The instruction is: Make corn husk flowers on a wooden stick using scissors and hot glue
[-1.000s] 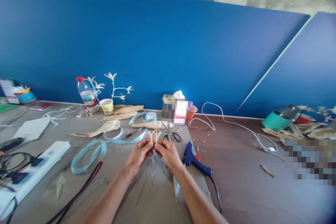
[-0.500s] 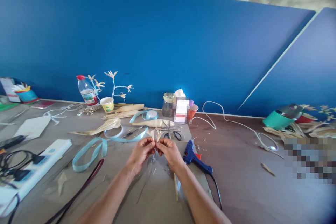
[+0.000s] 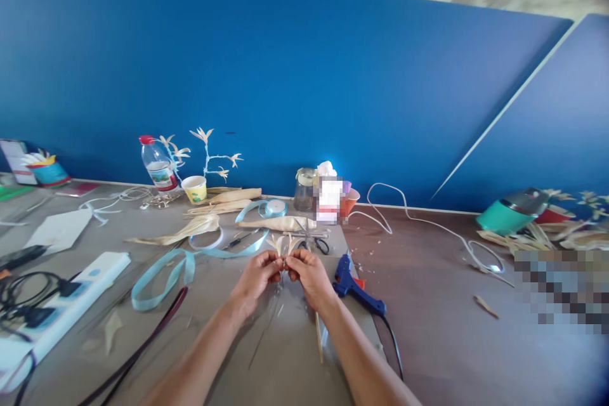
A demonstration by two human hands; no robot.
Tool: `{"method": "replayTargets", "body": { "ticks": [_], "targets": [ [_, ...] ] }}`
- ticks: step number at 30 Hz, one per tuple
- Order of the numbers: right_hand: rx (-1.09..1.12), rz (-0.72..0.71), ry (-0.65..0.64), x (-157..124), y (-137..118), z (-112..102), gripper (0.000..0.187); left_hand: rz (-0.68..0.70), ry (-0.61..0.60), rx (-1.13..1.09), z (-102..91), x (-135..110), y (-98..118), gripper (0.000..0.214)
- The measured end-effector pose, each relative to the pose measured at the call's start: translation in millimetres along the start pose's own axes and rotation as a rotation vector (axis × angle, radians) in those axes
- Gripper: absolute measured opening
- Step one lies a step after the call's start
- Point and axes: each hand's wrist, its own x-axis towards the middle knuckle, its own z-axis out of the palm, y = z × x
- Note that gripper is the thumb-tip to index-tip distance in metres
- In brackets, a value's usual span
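My left hand (image 3: 261,271) and my right hand (image 3: 307,271) meet over the middle of the table, fingertips pinched together. Between them they hold a small corn husk flower (image 3: 282,245), its pale petals fanning upward above the fingers. Its base is hidden by the fingertips. A thin wire or stem (image 3: 264,335) slants below the hands. Just beyond the fingers lie black-handled scissors (image 3: 322,245) and a long dried husk (image 3: 278,223). Right of my right wrist rests a blue glue gun (image 3: 354,288).
Light blue ribbon (image 3: 162,282) curls at the left, near a white power strip (image 3: 61,323) with plugs. Along the blue partition stand a bottle (image 3: 158,165), a yellow cup (image 3: 194,190) with husk-flower branches, and a glass jar (image 3: 304,190). A teal container (image 3: 511,212) lies far right.
The petals above my fingers show a little more and spread wider apart. Both hands have shifted only slightly.
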Motion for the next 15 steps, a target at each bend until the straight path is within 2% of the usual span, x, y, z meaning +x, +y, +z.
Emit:
{"method": "replayTargets", "body": {
  "ticks": [15],
  "targets": [
    [0.064, 0.044, -0.034, 0.3, 3.4, 0.2, 0.014, -0.022, -0.052, -0.003, -0.4, -0.1, -1.5, 0.022]
  ]
}}
